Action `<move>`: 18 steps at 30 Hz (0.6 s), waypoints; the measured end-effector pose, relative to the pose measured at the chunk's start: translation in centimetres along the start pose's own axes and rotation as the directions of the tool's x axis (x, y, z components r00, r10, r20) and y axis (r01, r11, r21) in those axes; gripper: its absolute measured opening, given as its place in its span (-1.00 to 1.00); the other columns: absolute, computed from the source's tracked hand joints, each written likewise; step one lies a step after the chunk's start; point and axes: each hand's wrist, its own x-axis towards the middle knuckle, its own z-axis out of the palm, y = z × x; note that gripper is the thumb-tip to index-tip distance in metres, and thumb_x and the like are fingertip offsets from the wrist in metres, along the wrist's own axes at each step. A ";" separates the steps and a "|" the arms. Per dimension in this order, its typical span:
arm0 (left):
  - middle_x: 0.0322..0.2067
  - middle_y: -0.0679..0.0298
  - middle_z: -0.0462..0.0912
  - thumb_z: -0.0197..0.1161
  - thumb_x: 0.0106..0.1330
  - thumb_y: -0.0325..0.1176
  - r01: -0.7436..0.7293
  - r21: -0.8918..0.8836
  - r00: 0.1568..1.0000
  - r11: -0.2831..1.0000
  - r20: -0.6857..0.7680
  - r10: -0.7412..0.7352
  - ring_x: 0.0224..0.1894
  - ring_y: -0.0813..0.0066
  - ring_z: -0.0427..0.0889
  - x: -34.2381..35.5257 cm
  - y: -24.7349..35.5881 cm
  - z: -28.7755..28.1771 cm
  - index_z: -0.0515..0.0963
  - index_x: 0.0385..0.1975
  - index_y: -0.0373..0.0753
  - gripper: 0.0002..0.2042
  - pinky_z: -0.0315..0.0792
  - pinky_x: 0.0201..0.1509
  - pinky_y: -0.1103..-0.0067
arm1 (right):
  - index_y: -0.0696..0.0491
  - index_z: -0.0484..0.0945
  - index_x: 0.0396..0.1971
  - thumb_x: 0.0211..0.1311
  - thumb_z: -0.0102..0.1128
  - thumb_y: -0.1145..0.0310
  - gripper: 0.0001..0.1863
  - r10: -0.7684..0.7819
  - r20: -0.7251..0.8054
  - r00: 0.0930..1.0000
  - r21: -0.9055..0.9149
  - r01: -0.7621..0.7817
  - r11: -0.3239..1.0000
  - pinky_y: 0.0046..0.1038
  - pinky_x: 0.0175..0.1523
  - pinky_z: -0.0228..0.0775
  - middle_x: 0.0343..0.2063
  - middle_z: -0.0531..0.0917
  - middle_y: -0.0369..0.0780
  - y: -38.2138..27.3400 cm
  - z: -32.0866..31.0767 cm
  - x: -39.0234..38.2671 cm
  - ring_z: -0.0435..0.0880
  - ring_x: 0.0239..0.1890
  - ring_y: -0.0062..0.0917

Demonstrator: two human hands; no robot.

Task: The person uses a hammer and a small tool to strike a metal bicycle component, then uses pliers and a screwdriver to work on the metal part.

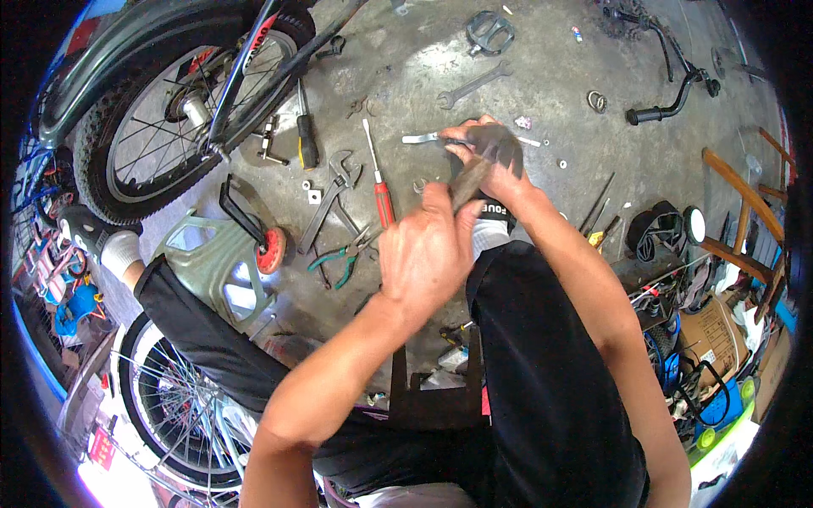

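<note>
My left hand (423,254) grips a wooden-handled hammer (466,182), whose blurred head is raised just over my right hand (506,176). My right hand's fingers close round a narrow metal piece (419,138) with a silver end, near my right shoe; the hammer partly hides them. A red-handled screwdriver (382,201) lies just left of my hands. Beside it are pliers with teal handles (343,267), adjustable wrenches (323,218) and a yellow-and-black screwdriver (306,142). An open-end wrench (478,83) lies beyond my hands, below a pedal (491,34).
A bicycle wheel (97,144) stands upper left, above a grey-green plastic piece (195,237) and a small red wheel on a bracket (269,252). Handlebars (645,113) lie upper right. A wooden frame (730,184), cardboard (711,334) and clutter line the right side. My legs frame the lower middle.
</note>
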 end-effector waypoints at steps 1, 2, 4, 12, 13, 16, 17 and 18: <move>-0.48 -0.06 0.68 0.34 0.42 -0.09 -0.073 -0.069 0.997 0.995 -0.036 0.070 -0.49 -0.15 0.71 -0.8 1.3 -0.4 0.47 -0.04 -0.35 -0.58 0.56 -0.43 0.11 | -0.08 0.76 -0.10 0.26 0.41 0.30 -0.78 0.047 -0.040 0.998 0.151 -0.040 0.988 -0.27 -0.04 0.42 -0.27 0.73 -0.25 0.0 1.3 -0.1 0.56 -0.23 -0.27; -0.47 -0.05 0.68 0.37 0.40 -0.08 -0.148 -0.136 0.987 0.980 -0.077 0.138 -0.48 -0.13 0.71 -1.5 2.9 -1.0 0.48 -0.02 -0.35 -0.56 0.56 -0.42 0.12 | -0.06 0.75 -0.10 0.27 0.39 0.31 -0.78 -0.022 -0.073 0.997 0.100 0.029 0.995 -0.27 -0.04 0.42 -0.27 0.73 -0.25 0.6 1.3 -0.8 0.56 -0.22 -0.27; -0.44 -0.03 0.67 0.45 0.30 -0.06 -0.350 -0.209 0.932 0.913 -0.171 0.318 -0.46 -0.05 0.72 -2.5 4.8 -3.2 0.50 0.02 -0.34 -0.49 0.57 -0.40 0.18 | -0.02 0.72 -0.10 0.30 0.36 0.34 -0.80 -0.111 -0.081 0.991 0.055 0.116 0.992 -0.26 -0.03 0.41 -0.27 0.72 -0.26 -1.0 0.5 -0.2 0.57 -0.22 -0.28; -0.47 -0.12 0.69 0.31 0.44 -0.10 0.019 -0.025 0.997 1.000 0.074 -0.018 -0.44 -0.17 0.73 -0.2 -1.9 0.1 0.51 -0.05 -0.35 -0.61 0.56 -0.40 0.09 | -0.08 0.75 -0.05 0.26 0.40 0.29 -0.74 -0.030 -0.046 0.999 0.069 0.033 0.997 -0.31 0.01 0.39 -0.24 0.73 -0.31 -0.6 0.4 0.0 0.54 -0.19 -0.32; -0.49 -0.13 0.68 0.27 0.48 -0.11 -0.022 -0.043 1.000 0.999 0.006 0.023 -0.44 -0.19 0.72 -0.7 -1.4 0.2 0.50 -0.04 -0.36 -0.62 0.56 -0.40 0.07 | -0.08 0.76 -0.06 0.26 0.40 0.29 -0.75 -0.033 0.005 0.999 -0.019 0.033 0.999 -0.30 0.01 0.39 -0.23 0.73 -0.31 -1.4 -0.9 0.6 0.54 -0.18 -0.32; -0.48 -0.11 0.67 0.32 0.44 -0.11 -0.216 -0.113 0.972 0.970 -0.124 0.202 -0.46 -0.17 0.71 -2.4 1.6 -1.3 0.46 0.01 -0.37 -0.58 0.58 -0.40 0.14 | -0.05 0.74 -0.08 0.27 0.38 0.30 -0.77 0.033 -0.133 0.991 0.469 0.034 0.883 -0.32 -0.03 0.40 -0.30 0.69 -0.29 0.3 3.2 -0.4 0.56 -0.22 -0.31; -0.44 -0.04 0.68 0.40 0.36 -0.11 -0.339 -0.155 0.930 0.928 -0.207 0.305 -0.45 -0.06 0.72 -3.0 2.6 -2.7 0.50 0.00 -0.35 -0.55 0.60 -0.38 0.20 | -0.06 0.73 -0.07 0.27 0.38 0.29 -0.76 -0.140 -0.113 0.984 -0.031 0.137 0.990 -0.32 -0.04 0.41 -0.32 0.68 -0.29 -1.4 1.4 0.4 0.57 -0.23 -0.31; -0.43 0.00 0.68 0.42 0.32 -0.11 -0.454 -0.203 0.884 0.868 -0.221 0.411 -0.44 -0.01 0.73 -3.1 3.7 -4.1 0.52 -0.02 -0.35 -0.56 0.60 -0.37 0.23 | -0.08 0.73 -0.08 0.28 0.37 0.27 -0.77 -0.133 -0.055 0.990 -0.070 0.129 0.989 -0.29 -0.03 0.41 -0.31 0.69 -0.30 -1.5 0.6 0.4 0.58 -0.22 -0.33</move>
